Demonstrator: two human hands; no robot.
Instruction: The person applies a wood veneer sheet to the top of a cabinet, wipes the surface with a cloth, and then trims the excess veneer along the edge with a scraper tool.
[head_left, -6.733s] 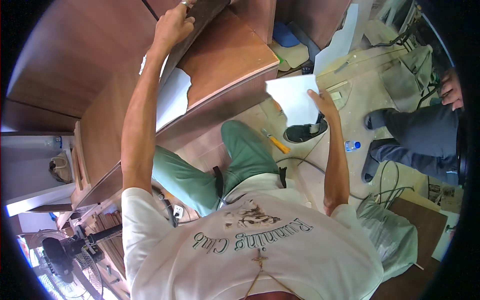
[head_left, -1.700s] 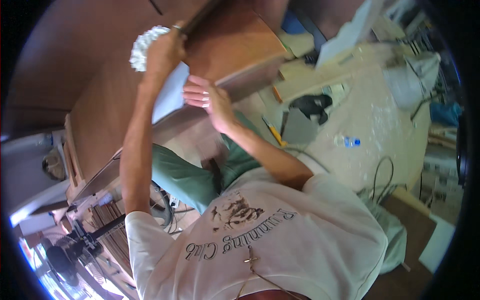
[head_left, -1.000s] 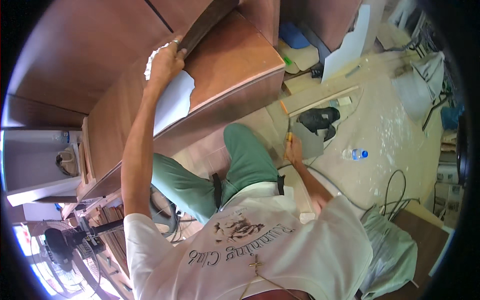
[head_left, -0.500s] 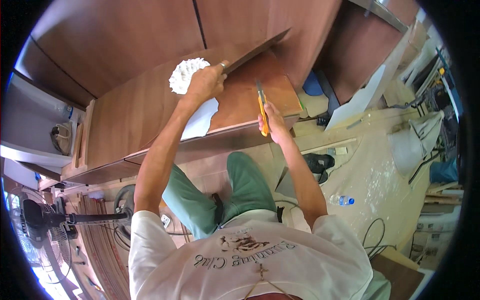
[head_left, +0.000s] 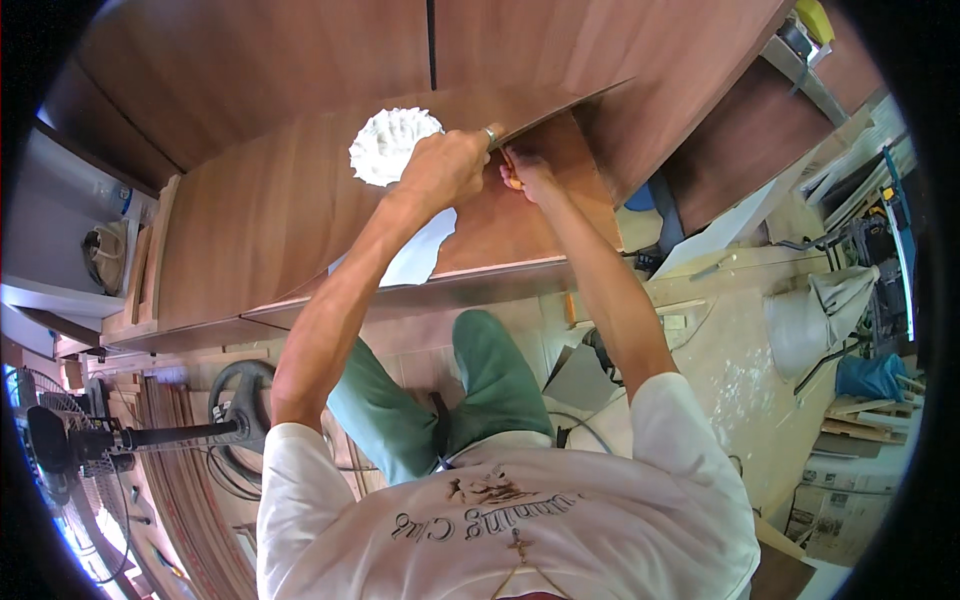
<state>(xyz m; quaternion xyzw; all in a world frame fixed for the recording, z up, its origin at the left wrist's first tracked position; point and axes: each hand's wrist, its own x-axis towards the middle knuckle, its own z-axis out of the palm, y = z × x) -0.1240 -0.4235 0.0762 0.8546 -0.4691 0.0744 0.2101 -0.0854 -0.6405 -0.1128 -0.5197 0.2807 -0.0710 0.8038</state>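
Observation:
My left hand (head_left: 447, 170), a ring on one finger, is closed on a long, thin, dark-brown strip (head_left: 570, 112) that slants up to the right above the wooden cabinet base (head_left: 230, 240). Close by on the right, my right hand (head_left: 528, 176) grips a yellow utility knife (head_left: 513, 180). The knife's front end is by the strip's underside; its blade is hard to make out. Beside my left hand lies a round, ruffled white mass (head_left: 393, 147). A white sheet (head_left: 422, 248) with an uneven edge lies partly under my left forearm.
Tall brown panels (head_left: 520, 50) stand behind the base. A fan (head_left: 60, 440) is at the lower left, near a stack of thin boards (head_left: 185, 450). On the right are a white bucket (head_left: 800, 330) and a blue bag (head_left: 865, 377). A cable (head_left: 590, 430) runs along the floor.
My right hand has moved up and inward with the utility knife, close to my left hand. My left hand has shifted right with the strip. The view has moved slightly.

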